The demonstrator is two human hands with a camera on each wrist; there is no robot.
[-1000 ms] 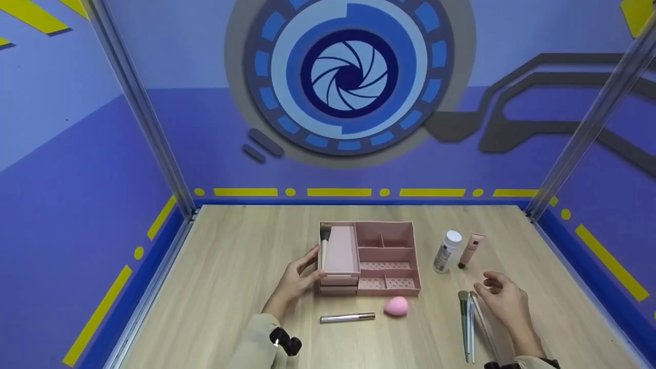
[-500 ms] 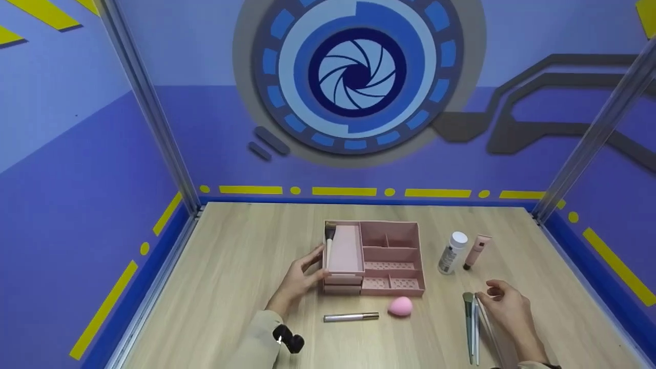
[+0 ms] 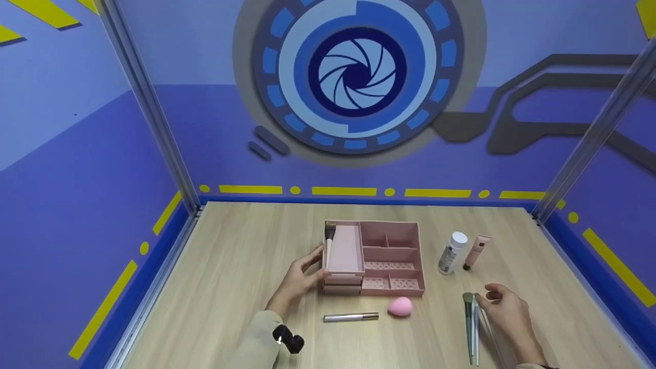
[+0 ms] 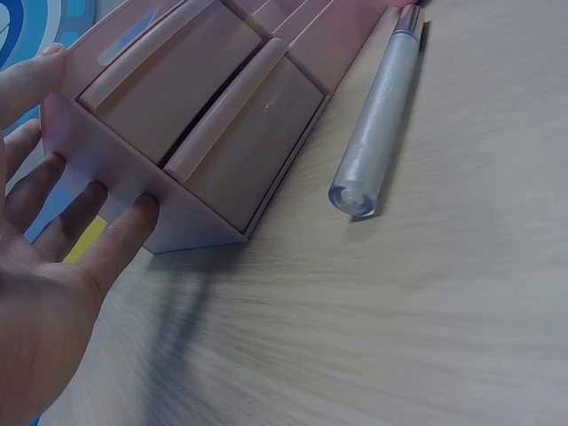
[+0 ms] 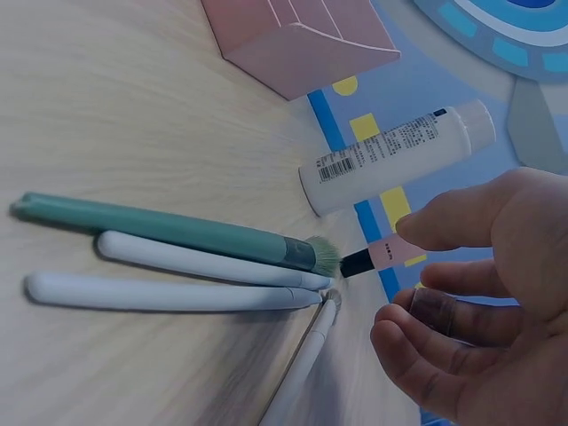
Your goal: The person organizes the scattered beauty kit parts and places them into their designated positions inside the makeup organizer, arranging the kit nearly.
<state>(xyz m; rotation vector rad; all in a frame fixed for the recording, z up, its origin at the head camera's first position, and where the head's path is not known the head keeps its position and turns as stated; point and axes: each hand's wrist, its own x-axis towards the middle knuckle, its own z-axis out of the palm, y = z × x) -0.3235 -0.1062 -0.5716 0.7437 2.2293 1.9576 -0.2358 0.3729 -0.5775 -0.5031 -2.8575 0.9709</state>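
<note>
My left hand (image 3: 299, 279) rests against the left side of a pink makeup organizer (image 3: 393, 254). In the left wrist view its fingertips touch the side wall, with the thumb by the upper edge. One makeup brush (image 3: 329, 246) lies on the organizer's left top. My right hand (image 3: 508, 311) hovers by the heads of several brushes on the table. In the right wrist view its thumb and loosely bent fingers stand apart, nothing plainly held between them. A green brush (image 5: 169, 226) lies beside white brushes (image 5: 177, 291); another white brush (image 5: 303, 362) points a different way.
A white bottle (image 3: 452, 253) and a pink tube (image 3: 476, 252) stand right of the organizer. In front of it lie a silver cosmetic tube (image 3: 350, 317) and a pink makeup sponge (image 3: 400, 307). Blue panels (image 3: 205, 133) wall the wooden table (image 3: 246, 241).
My right hand has lowered slightly toward the brush heads, its thumb tip now beside them. The left hand stays at the organizer. The head view has shifted a little.
</note>
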